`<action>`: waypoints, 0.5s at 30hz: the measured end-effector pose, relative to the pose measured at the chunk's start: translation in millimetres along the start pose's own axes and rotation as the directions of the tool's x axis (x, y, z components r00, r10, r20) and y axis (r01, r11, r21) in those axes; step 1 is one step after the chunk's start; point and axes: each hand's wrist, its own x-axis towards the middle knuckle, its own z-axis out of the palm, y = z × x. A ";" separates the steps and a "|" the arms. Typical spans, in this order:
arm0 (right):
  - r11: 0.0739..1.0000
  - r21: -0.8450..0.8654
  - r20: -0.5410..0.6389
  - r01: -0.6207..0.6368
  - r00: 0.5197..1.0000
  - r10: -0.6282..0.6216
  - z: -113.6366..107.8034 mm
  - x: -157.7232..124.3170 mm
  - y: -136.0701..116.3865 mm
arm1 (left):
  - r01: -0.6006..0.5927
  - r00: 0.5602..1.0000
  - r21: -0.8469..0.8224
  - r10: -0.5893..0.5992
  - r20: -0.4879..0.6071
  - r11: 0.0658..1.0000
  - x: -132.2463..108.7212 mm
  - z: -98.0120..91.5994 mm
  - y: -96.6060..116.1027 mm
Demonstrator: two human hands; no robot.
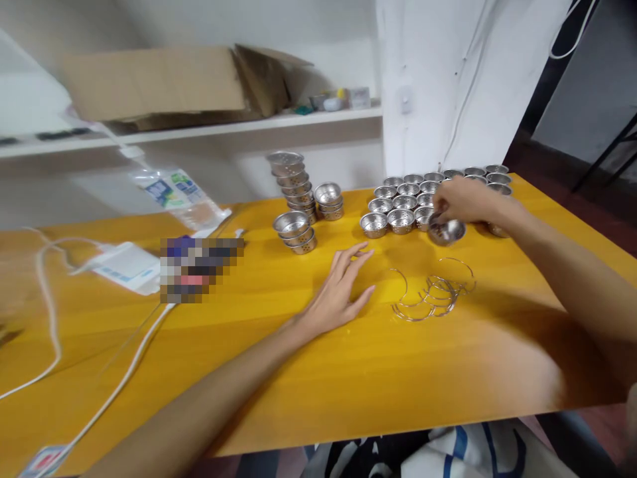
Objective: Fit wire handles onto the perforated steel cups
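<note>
Pinched by its rim, a small perforated metal cup hangs tilted from my right hand, at the front of several rows of like cups. My left hand rests low over the table with its fingers apart, holding nothing. Between the hands and nearer to me lies a loose tangle of thin bent wire rings. Beyond my left hand stand a tall stack of metal cups and two shorter stacks. My right hand hides some cups in the rows.
On the yellow table to the left are a plastic bottle, a white power box and trailing white cables. A cardboard box sits on the shelf behind. A white pillar rises at the back.
</note>
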 end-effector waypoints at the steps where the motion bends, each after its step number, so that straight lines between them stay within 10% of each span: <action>1: 0.999 -0.031 0.012 -0.035 0.999 0.035 -3.6 3.3 15.9 | 0.000 1.000 -0.001 0.000 0.019 1.000 0.1 -0.2 0.1; 15: 0.978 -0.150 0.263 -0.145 0.948 0.181 9.2 13.4 74.7 | -0.020 0.998 0.001 0.020 0.054 1.000 0.2 1.0 -2.5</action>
